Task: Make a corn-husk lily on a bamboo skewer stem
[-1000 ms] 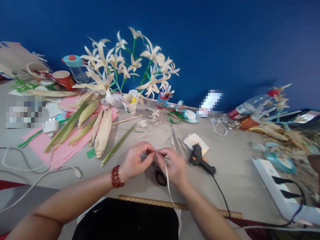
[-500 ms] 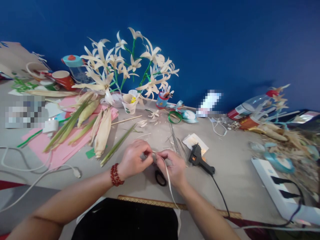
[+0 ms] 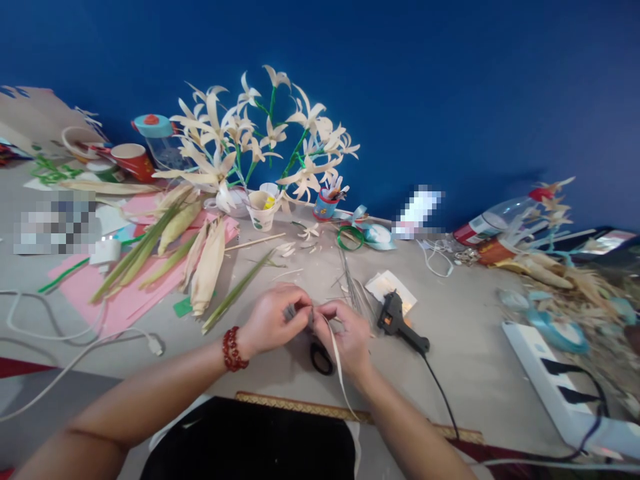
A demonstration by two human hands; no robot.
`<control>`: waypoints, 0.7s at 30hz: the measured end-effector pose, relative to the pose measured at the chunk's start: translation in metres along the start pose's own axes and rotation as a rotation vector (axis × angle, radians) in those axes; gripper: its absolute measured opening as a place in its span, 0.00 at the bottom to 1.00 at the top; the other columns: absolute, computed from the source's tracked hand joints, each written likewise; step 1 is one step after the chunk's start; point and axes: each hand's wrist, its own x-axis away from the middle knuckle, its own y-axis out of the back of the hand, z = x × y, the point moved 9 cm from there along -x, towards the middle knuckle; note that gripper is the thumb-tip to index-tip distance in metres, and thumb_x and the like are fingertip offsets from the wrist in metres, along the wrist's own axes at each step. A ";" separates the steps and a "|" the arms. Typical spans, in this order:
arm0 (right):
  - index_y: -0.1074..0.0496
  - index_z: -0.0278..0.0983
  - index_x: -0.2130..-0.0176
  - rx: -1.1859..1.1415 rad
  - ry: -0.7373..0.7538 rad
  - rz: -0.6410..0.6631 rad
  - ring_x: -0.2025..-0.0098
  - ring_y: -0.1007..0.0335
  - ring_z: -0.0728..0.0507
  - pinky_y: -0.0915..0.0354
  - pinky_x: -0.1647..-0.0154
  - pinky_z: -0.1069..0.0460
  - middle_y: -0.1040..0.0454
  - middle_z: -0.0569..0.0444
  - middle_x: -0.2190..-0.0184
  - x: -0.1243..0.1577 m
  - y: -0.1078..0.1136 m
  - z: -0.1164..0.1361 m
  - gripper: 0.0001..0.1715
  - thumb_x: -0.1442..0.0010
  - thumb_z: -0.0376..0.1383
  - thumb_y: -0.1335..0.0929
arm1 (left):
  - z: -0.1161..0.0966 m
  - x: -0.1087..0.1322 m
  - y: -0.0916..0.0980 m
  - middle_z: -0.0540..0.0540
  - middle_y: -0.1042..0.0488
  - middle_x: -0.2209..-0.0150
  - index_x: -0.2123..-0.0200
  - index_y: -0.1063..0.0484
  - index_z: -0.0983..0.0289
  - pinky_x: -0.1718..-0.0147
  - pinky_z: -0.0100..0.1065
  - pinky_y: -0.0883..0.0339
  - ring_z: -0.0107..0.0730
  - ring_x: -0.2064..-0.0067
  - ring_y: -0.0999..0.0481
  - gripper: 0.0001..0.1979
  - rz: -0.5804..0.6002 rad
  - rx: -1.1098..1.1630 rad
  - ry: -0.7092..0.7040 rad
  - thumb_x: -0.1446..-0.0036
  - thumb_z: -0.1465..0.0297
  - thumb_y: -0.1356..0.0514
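At the table's near middle, my left hand (image 3: 275,317) and my right hand (image 3: 350,333) meet with fingertips pinched almost together. A narrow pale strip (image 3: 339,367) runs out of my right hand's grip and trails down toward the table edge. Whatever sits between my left fingertips is too small and too covered to make out. Just beneath the hands shows a black loop handle (image 3: 321,360), likely of scissors, the rest hidden. Thin wires (image 3: 353,287) lie beyond my right hand. A black glue gun (image 3: 400,323) rests to its right, its nose on a white pad (image 3: 395,290).
Pale husk flowers on green stems (image 3: 270,133) rise from a paper cup (image 3: 261,212) at the back. Corn husks (image 3: 207,273) and pink paper (image 3: 110,300) cover the left. A white power strip (image 3: 530,373), blue ribbon roll (image 3: 560,330) and lying bottle (image 3: 493,220) occupy the right.
Both hands stay pinched together, with only slight finger movement. The whole view has shifted a little, so the things at the back sit slightly lower and further right.
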 end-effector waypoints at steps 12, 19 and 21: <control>0.28 0.39 0.70 0.031 0.008 -0.064 0.75 0.28 0.48 0.35 0.71 0.54 0.25 0.58 0.76 0.002 0.007 -0.005 0.05 0.40 0.33 0.31 | -0.009 0.001 0.007 0.52 0.30 0.73 0.72 0.34 0.62 0.62 0.38 0.37 0.35 0.67 0.30 0.05 -0.114 -0.267 -0.133 0.44 0.74 0.43; 0.28 0.39 0.70 0.036 -0.012 -0.186 0.75 0.28 0.47 0.33 0.71 0.54 0.24 0.57 0.76 0.000 0.020 0.000 0.05 0.41 0.33 0.32 | -0.005 0.002 0.018 0.55 0.29 0.69 0.65 0.33 0.63 0.60 0.41 0.36 0.40 0.64 0.30 0.03 -0.106 -0.301 -0.087 0.46 0.74 0.44; 0.28 0.38 0.70 0.029 -0.008 -0.165 0.75 0.28 0.47 0.33 0.71 0.54 0.24 0.57 0.76 0.000 0.019 0.000 0.05 0.41 0.33 0.32 | -0.006 0.002 0.014 0.57 0.27 0.63 0.59 0.32 0.65 0.58 0.41 0.35 0.41 0.60 0.28 0.09 -0.058 -0.213 -0.067 0.46 0.73 0.43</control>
